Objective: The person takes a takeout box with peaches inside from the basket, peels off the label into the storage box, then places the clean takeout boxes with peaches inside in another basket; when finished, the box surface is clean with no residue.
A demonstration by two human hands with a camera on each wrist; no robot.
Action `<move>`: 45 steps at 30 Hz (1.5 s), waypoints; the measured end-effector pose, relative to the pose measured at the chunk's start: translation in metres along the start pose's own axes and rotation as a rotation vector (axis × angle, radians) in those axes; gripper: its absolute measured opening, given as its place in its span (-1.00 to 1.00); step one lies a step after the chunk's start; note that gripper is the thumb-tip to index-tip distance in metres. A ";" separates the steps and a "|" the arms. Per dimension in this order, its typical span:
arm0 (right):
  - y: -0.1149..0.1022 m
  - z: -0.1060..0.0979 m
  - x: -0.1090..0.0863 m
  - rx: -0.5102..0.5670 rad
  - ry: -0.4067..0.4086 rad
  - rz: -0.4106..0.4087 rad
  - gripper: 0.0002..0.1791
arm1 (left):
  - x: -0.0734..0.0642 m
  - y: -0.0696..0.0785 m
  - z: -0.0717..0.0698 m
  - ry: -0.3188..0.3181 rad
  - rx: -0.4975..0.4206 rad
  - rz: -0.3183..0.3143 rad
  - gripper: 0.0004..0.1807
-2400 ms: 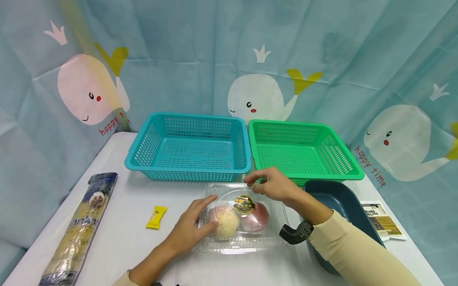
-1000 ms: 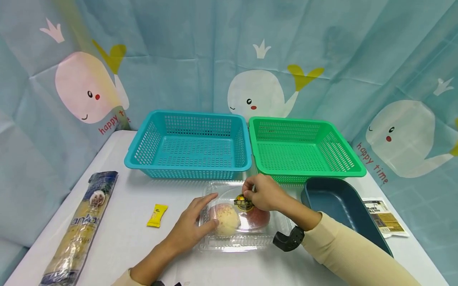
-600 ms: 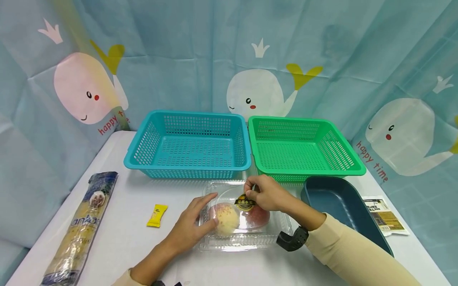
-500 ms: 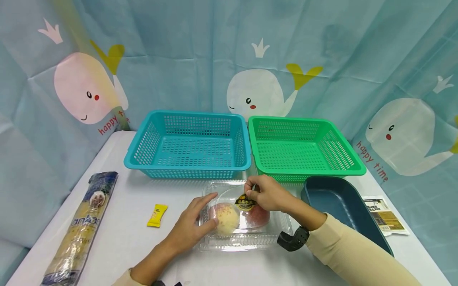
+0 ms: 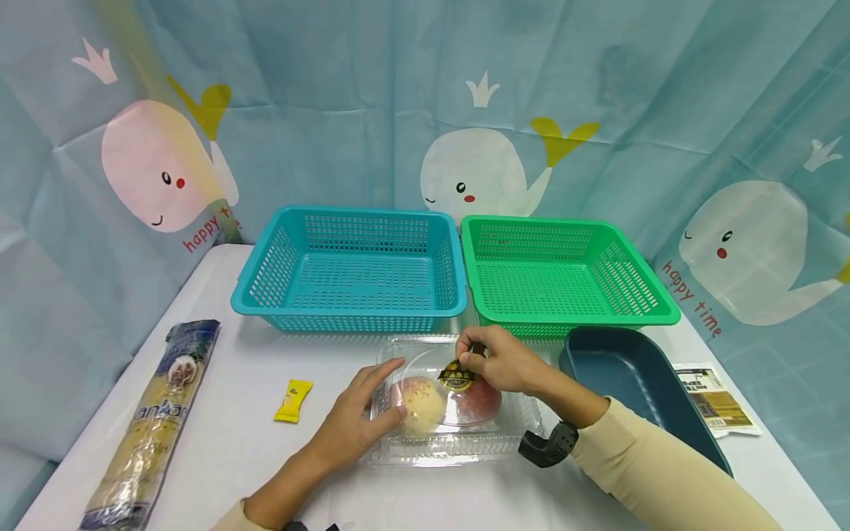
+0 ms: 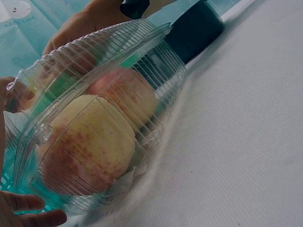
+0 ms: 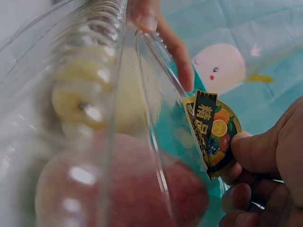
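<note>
A clear plastic clamshell box (image 5: 458, 447) sits closed on the table. Inside it lie two peaches, one yellowish (image 6: 90, 142) and one redder (image 7: 128, 184). The right hand (image 5: 499, 360) pinches the edge of a round black and gold fruit sticker (image 7: 220, 127) between thumb and index finger. That sticker is partly lifted off the lid, its other side still at the plastic. At the box's left side, the left hand (image 5: 355, 413) rests with fingers spread, index finger along the lid and thumb at the near corner.
Behind the box stand a blue basket (image 5: 358, 323) and a green basket (image 5: 571, 324). A dark blue tub (image 5: 620, 354) is at the right, beside a flat packet (image 5: 713, 402). A long noodle pack (image 5: 153, 420) and a small yellow packet (image 5: 292, 400) lie left.
The right hand came down from above the lid's far edge onto the sticker and took its edge. It now stands slightly further right, with the sticker lifting. The left hand stayed put.
</note>
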State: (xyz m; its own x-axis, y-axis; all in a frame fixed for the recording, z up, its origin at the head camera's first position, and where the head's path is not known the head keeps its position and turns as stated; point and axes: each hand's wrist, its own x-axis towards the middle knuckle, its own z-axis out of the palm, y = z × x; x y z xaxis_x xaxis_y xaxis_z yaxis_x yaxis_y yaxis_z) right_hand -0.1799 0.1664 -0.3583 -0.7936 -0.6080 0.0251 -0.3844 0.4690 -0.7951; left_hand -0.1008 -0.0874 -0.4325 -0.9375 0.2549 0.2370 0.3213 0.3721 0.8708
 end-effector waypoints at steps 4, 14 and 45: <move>0.003 -0.002 -0.001 0.066 0.003 -0.016 -0.85 | 0.001 -0.001 0.001 -0.005 -0.005 0.006 -0.31; 0.008 -0.005 -0.004 0.250 0.013 -0.028 -0.90 | 0.001 -0.002 0.000 0.000 0.003 -0.014 -0.28; -0.011 -0.086 -0.043 0.264 -0.088 -0.298 -0.90 | -0.001 -0.001 0.000 0.003 -0.004 -0.024 -0.27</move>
State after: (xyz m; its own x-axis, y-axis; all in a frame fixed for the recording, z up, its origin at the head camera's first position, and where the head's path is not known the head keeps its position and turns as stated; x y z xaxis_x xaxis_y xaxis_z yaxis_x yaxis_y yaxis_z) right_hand -0.1819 0.2429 -0.2987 -0.6180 -0.7502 0.2352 -0.4484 0.0906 -0.8892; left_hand -0.1001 -0.0879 -0.4332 -0.9454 0.2433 0.2170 0.2980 0.3749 0.8779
